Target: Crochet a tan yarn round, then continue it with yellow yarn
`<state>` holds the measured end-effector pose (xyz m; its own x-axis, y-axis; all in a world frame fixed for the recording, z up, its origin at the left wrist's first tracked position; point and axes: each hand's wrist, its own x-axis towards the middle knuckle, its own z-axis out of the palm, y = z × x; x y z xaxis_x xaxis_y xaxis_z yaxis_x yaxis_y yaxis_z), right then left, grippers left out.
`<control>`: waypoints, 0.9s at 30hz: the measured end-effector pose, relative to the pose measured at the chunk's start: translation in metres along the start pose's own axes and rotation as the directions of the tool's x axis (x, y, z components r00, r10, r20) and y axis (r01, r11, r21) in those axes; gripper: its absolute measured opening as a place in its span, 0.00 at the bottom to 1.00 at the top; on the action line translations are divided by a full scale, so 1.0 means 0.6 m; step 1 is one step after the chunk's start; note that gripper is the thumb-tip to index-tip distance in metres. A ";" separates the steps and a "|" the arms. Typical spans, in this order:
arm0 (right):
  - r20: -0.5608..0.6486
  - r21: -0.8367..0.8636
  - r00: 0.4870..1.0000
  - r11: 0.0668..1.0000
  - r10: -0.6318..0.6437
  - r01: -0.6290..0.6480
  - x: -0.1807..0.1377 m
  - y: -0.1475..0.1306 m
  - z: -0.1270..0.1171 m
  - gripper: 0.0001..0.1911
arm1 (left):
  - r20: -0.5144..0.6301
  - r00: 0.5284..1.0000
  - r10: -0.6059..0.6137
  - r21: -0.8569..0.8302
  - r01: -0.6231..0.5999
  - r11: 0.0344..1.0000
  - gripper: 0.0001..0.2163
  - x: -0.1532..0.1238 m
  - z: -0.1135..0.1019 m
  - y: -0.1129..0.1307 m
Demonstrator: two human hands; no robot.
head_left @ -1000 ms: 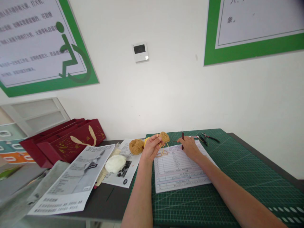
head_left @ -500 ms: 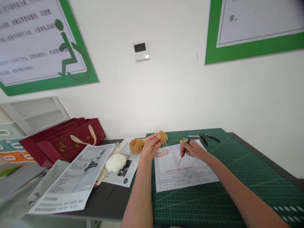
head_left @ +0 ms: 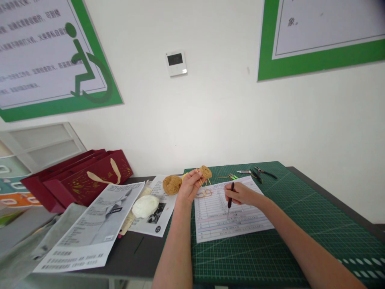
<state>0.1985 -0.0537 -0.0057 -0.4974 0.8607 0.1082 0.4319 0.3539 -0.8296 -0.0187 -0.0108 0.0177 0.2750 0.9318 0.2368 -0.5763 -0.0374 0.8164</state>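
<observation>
My left hand (head_left: 188,186) is raised above the table with its fingers closed on a small tan crocheted piece (head_left: 206,172); loose yarn (head_left: 204,192) trails down from it onto a printed form (head_left: 228,212). My right hand (head_left: 240,193) rests on that form and is closed around a dark crochet hook (head_left: 230,195), whose metal tip points down toward me. A tan yarn ball (head_left: 172,184) lies just left of my left hand.
A green cutting mat (head_left: 300,224) covers the right of the dark table. Pliers and small tools (head_left: 258,173) lie at its far edge. A white yarn ball (head_left: 145,206) sits on printed sheets (head_left: 90,228). Red gift bags (head_left: 78,180) stand at the far left.
My right hand picked the hook up from the far end of the form, turned it tip-down and drew it toward me. My left hand stayed put with the tan piece.
</observation>
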 end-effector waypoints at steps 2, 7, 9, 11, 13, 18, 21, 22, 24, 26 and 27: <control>-0.001 0.002 1.000 1.000 0.008 -0.008 0.001 0.004 -0.002 0.13 | 0.002 1.000 -0.002 -0.003 0.002 1.000 0.07 0.000 -0.001 -0.001; -0.016 -0.046 1.000 0.999 0.013 -0.014 0.000 0.009 -0.007 0.13 | 0.018 1.000 -0.010 0.008 0.010 1.000 0.07 0.002 -0.004 -0.004; -0.026 -0.056 1.000 0.998 0.017 -0.019 -0.001 0.010 -0.010 0.12 | 0.025 1.000 -0.014 0.015 0.014 1.000 0.07 0.002 -0.004 -0.005; -0.032 -0.063 0.999 0.998 0.025 -0.027 -0.002 0.012 -0.013 0.12 | 0.027 0.999 -0.018 0.015 0.018 1.000 0.08 0.002 -0.003 -0.006; -0.037 -0.075 0.999 0.997 0.031 -0.034 -0.003 0.013 -0.016 0.12 | 0.022 0.999 -0.022 0.012 0.022 1.000 0.08 0.002 -0.002 -0.005; -0.058 -0.127 0.997 0.990 0.060 -0.067 -0.004 0.014 -0.023 0.14 | 0.013 0.999 -0.031 0.016 0.031 0.999 0.08 0.001 -0.001 -0.005; -0.076 -0.157 0.994 0.984 0.078 -0.089 -0.005 0.017 -0.026 0.14 | 0.022 0.999 -0.031 0.018 0.031 0.999 0.08 0.001 -0.001 -0.004; -0.083 -0.166 0.993 0.982 0.079 -0.092 -0.005 0.018 -0.027 0.14 | 0.025 0.999 -0.031 0.018 0.030 0.999 0.07 0.001 -0.001 -0.005; -0.094 -0.182 0.992 0.978 0.082 -0.099 -0.006 0.020 -0.029 0.14 | 0.027 0.999 -0.031 0.017 0.030 0.999 0.07 0.001 -0.001 -0.005; -0.103 -0.198 0.991 0.975 0.084 -0.103 -0.007 0.022 -0.030 0.14 | 0.022 0.999 -0.031 0.019 0.031 0.999 0.07 0.001 -0.001 -0.006; -0.106 -0.205 0.991 0.973 0.085 -0.105 -0.007 0.022 -0.031 0.14 | 0.018 0.999 -0.032 0.021 0.031 0.999 0.07 0.001 -0.001 -0.006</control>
<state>0.2204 -0.0457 -0.0070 -0.3766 0.9215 0.0950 0.6268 0.3290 -0.7063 -0.0170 -0.0100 0.0145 0.3072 0.9258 0.2205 -0.5511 -0.0159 0.8343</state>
